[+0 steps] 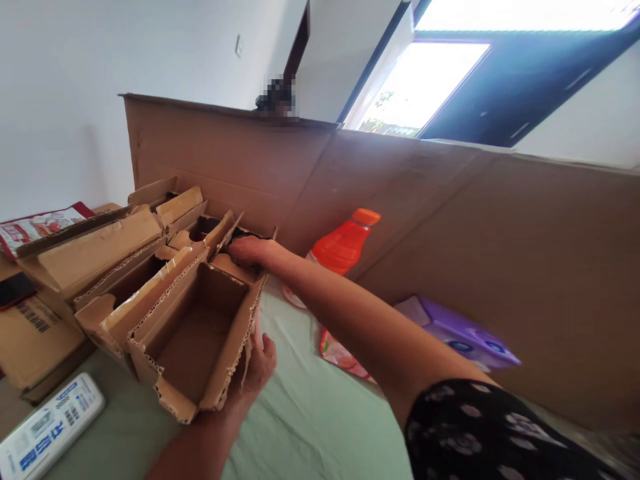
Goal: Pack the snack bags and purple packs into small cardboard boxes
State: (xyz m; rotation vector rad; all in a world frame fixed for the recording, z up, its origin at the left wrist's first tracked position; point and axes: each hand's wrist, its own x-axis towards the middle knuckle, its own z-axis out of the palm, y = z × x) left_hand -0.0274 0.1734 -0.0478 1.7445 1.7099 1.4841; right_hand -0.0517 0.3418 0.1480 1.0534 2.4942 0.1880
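floral sleeve (480,433) foremost, the right hand (250,251) reaches into the cardboard box (217,293), the left hand (261,361) presumably steadying its side, both grips indeterminable.

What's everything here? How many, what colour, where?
Open cardboard boxes: several, brown, left
Carton: one, brown, lower left
Cardboard panel: one, brown, behind
Bottle: one, orange, centre
Pack: one, purple, right
Flat packet: one, reddish, lower centre
Printed bag: one, red-white, far left
Flat device: one, black, left edge
Case: one, white, lower left
Cloth: one, green, underneath
Walls: count unclear, white, background
Switch: one, white, top
Windowpanes: two, bright, upper right
Pixelated shape: one, dark, above panel
Left hand: one, bare, against a box's right side
Right hand: one, bare, inside a box compartment
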